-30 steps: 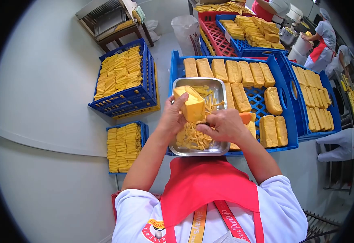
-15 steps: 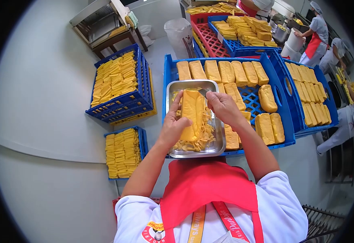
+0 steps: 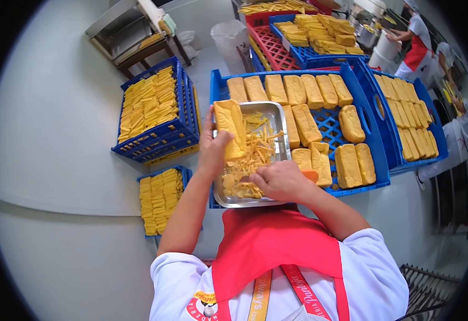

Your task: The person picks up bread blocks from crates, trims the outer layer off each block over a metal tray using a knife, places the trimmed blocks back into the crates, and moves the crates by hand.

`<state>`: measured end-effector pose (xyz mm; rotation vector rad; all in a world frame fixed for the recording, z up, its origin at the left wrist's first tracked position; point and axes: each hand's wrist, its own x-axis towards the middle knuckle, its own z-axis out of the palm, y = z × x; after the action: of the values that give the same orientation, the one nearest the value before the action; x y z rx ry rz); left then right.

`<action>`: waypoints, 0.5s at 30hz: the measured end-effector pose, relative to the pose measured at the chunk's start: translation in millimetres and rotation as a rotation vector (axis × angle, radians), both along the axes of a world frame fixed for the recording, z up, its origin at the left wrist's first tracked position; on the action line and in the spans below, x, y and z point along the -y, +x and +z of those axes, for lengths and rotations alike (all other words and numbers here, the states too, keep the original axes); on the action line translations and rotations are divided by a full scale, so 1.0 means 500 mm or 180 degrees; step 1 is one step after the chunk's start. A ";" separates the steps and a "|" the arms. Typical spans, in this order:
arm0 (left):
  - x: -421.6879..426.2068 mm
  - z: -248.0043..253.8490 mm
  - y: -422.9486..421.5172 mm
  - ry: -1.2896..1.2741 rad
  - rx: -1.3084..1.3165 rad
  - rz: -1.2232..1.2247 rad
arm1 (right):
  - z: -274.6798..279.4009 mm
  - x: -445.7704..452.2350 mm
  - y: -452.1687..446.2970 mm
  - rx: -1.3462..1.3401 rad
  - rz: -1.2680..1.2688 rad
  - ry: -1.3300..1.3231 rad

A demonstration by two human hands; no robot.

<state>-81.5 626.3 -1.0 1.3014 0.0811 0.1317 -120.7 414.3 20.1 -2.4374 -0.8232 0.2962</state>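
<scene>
My left hand (image 3: 212,145) is wrapped round a yellow loaf (image 3: 230,128), holding it tilted over the left side of a metal tray (image 3: 283,140). Thin yellow and brown trimmings (image 3: 253,152) lie in the tray. Lower right, over the tray's edge, my right hand (image 3: 278,181) is closed on a knife with an orange handle (image 3: 311,175); most of its blade is hidden by the hand and trimmings. Beneath and right of the tray is a blue crate (image 3: 382,174) with several whole loaves (image 3: 304,124) in it.
Blue crates of yellow strips (image 3: 148,104) (image 3: 161,200) stand at the left. Another blue crate of loaves (image 3: 412,120) is at the right. Red and blue crates (image 3: 274,48) are stacked beyond. Co-workers (image 3: 417,43) (image 3: 461,128) are at the right.
My left hand has moved the loaf left and up from the tray's middle, uncovering trimmings. My right hand has come down with the knife from the loaf's top end towards the tray's near edge.
</scene>
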 end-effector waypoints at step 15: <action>0.382 0.068 0.231 0.4559 0.3241 -0.1832 | 0.039 0.351 -0.062 0.0002 -0.2552 0.1828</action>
<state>33.9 435.4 33.1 2.4251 -1.4894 0.3745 -151.5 238.7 39.6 -2.0044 0.1159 -0.2207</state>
